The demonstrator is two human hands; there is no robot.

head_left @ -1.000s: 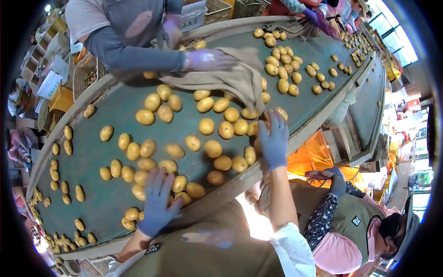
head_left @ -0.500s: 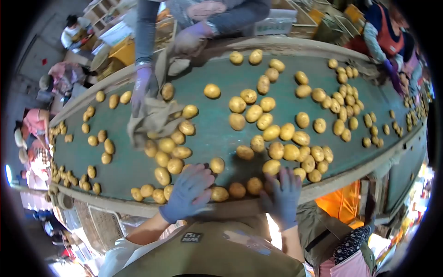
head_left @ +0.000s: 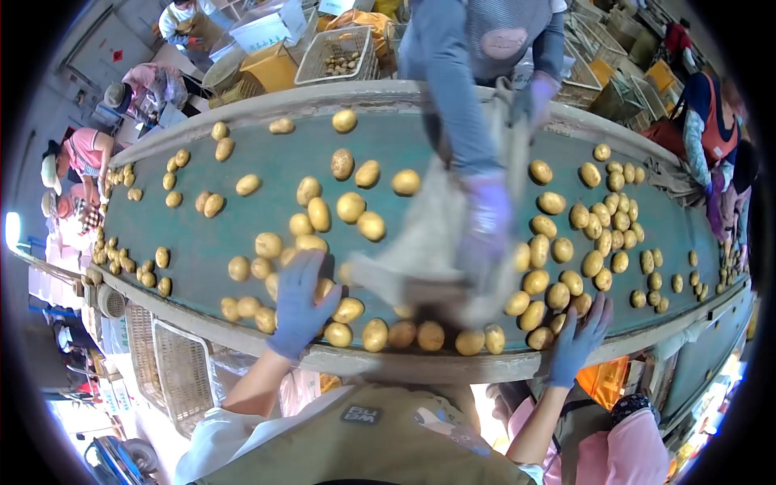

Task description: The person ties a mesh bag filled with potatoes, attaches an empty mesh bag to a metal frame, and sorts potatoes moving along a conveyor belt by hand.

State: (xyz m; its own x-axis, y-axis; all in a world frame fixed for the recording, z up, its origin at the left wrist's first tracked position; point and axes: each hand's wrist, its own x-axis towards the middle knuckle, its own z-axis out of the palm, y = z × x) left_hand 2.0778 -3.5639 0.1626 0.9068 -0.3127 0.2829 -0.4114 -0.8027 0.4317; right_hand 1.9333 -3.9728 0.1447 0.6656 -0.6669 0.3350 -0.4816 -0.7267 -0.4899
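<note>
Around the left hand point(head_left: 301, 307), potatoes point(head_left: 348, 310) are lying on the green belt point(head_left: 267, 153); its fingers are extending, thumb apart, palm hidden. Between both hands, a co-worker's gloved hand point(head_left: 487, 230) is holding a blurred cloth point(head_left: 412, 250) above more potatoes. The right hand point(head_left: 580, 341) is spreading open just beside others, gripping none.

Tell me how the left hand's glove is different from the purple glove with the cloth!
The left hand's glove is blue-grey; the purple glove is purple. The left hand's glove looks fairly clear, but the purple glove is blurry. The left hand's glove is among potatoes; the purple glove is at the cloth. Both are over the green surface.
</note>
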